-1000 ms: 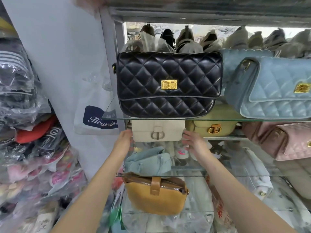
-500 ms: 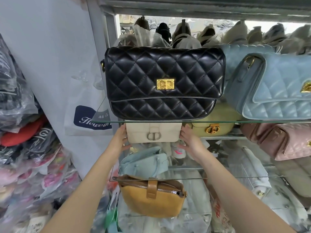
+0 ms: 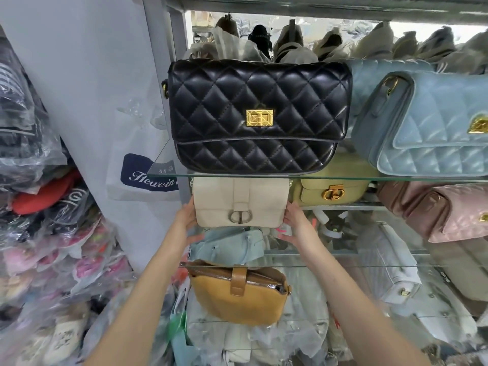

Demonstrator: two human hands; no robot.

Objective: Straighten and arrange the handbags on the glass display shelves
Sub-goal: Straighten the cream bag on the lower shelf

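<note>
A cream handbag (image 3: 240,203) with a silver round clasp sits on the second glass shelf (image 3: 343,207), under the upper glass shelf (image 3: 396,178). My left hand (image 3: 188,220) grips its left end and my right hand (image 3: 295,220) grips its right end. Above it stands a black quilted handbag (image 3: 258,114) with a gold lock, facing front. A light blue quilted handbag (image 3: 433,122) stands to its right. An olive-yellow handbag (image 3: 332,186) sits right of the cream one, and a pink quilted handbag (image 3: 446,212) is at the far right.
A pale teal bag (image 3: 229,245) and a mustard zip bag (image 3: 237,294) sit on lower glass shelves. A white bag (image 3: 396,270) lies lower right. Plastic-wrapped goods (image 3: 39,233) pile up on the left. A white paper bag (image 3: 142,159) hangs beside the metal shelf post (image 3: 174,35).
Both hands closed in on the ends of the cream handbag and drew it forward toward the shelf's front edge. The view shifted closer and slightly up.
</note>
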